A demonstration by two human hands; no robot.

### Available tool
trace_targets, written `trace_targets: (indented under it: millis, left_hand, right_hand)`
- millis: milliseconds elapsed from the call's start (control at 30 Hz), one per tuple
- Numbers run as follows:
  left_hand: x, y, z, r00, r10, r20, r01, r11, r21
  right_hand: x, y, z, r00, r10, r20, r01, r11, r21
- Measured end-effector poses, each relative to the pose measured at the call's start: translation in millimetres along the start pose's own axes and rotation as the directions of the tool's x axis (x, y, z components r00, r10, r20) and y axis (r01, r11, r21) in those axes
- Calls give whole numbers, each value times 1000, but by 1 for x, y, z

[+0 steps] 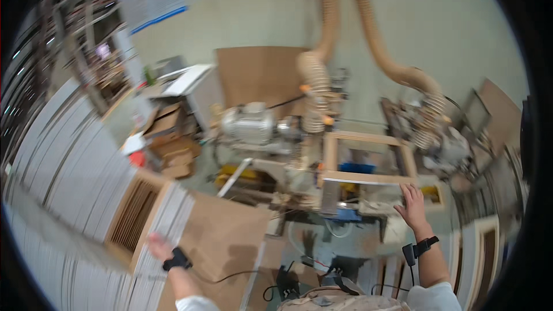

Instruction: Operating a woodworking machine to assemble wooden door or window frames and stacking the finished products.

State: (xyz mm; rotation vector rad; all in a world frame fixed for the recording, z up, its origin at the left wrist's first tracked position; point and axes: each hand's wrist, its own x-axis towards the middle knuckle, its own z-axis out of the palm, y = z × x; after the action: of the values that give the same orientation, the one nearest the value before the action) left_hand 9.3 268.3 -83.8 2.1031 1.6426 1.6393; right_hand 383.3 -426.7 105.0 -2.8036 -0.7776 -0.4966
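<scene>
My right hand (411,204) is open, its fingers stretched toward the near right corner of a rectangular wooden frame (368,179). Whether the fingertips touch the frame cannot be told. That frame lies across the machine, with a blue part visible through its opening. Off to the left, my left hand (161,247) is smeared by motion, so its fingers cannot be made out. It is beside a tall stack of white-edged frames (86,155), close to a wooden frame with a dark opening (133,213). Both wrists wear black bands.
A grey motor (249,125) sits on the machine's left side. Two ribbed hoses (374,34) come down the wall to it. Cardboard boxes (173,138) lie behind the stack. A brown board (230,236) is near my left arm, and more frames (484,253) stand at right.
</scene>
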Motion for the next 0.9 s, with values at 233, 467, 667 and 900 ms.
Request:
trace_targets:
  millis: [233, 467, 667, 900]
  left_hand:
    - [-41, 117, -19, 265, -504, 822, 825, -323, -464]
    - [-248, 409, -36, -500, 550, 669, 797, -10, 603]
    - [-350, 541, 7, -647, 453, 614, 735, 155, 660]
    - [-396, 591, 43, -504, 548, 668, 791, -17, 612]
  right_hand:
    - [-195, 50, -161, 725, 397, -562, -626, 721, -297]
    - [-325, 59, -169, 368, 849, -378, -918, 269, -290]
    - [-275, 22, -138, 653, 527, -545, -747, 570, -344]
    - [-116, 16, -139, 923, 312, -225, -359, 909, -211]
